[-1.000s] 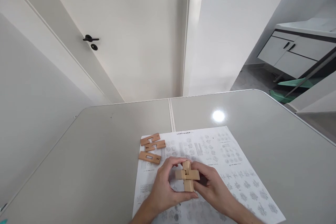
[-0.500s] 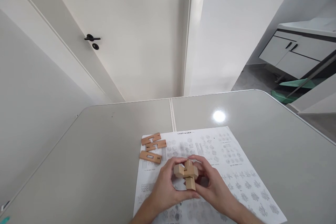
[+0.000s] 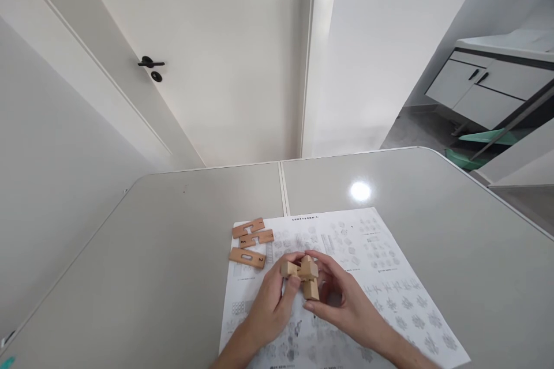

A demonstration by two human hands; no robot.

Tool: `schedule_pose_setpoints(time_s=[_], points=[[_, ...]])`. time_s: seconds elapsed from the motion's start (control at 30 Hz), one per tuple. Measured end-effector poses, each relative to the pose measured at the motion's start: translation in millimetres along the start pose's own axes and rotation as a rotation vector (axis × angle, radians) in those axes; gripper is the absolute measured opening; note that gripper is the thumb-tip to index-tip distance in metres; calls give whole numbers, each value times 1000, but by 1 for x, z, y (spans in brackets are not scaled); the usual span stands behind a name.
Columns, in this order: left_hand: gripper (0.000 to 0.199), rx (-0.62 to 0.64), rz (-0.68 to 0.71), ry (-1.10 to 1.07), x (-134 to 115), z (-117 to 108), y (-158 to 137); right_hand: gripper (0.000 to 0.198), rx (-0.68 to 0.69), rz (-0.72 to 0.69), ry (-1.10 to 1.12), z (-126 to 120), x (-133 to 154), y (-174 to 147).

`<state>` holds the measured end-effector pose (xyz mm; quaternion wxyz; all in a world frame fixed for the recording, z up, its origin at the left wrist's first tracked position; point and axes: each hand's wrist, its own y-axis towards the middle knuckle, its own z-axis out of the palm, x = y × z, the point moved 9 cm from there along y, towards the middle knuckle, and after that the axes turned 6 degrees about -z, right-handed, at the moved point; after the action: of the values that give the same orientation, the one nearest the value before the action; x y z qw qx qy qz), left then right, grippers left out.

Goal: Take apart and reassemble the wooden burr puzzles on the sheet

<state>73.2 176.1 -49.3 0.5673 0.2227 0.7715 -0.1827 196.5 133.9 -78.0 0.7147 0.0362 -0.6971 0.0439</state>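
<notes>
The fingers of both hands are gripping a pale wooden block assembly (image 3: 309, 268), its bars crossing one another and sticking out in several directions. The thumb of the left hand (image 3: 269, 304) is pressing on the near side of the assembly, while its other fingers are curling round behind. The right hand (image 3: 350, 303) is holding from the other side, its index finger reaching over the far end and its thumb tip resting by the lower end of the nearest bar. The assembly is being held just above a printed paper sheet (image 3: 329, 223), whose small grey drawings are showing on either side of the wrists.

Near the sheet's upper left corner, three flat brown wooden pieces are lying close together: a notched piece marked 1 (image 3: 239, 232), another notched piece (image 3: 261, 234) just below it, and a slotted piece marked 2 (image 3: 255, 259) nearest the left hand. The sheet is lying on a grey surface (image 3: 173, 265). Beyond, a pale door (image 3: 238, 57) is standing shut, and a white cabinet (image 3: 493, 86) is standing at the far right.
</notes>
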Motion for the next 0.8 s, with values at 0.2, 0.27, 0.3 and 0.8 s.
schedule_pose_setpoints(time_s=[0.2,0.27,0.3,0.8], points=[[35,-99,39,30,-10,-10,3,63,-29,-17,7,-3,7,1],[32,-140,45,53,-10,-14,3,63,-31,-7,14,-4,8,1],[30,-158,43,56,-10,-16,2,62,-30,-6,18,-3,9,1],[43,-368,-251,-353,19,-36,4,53,-175,-211,-565,-25,11,2]])
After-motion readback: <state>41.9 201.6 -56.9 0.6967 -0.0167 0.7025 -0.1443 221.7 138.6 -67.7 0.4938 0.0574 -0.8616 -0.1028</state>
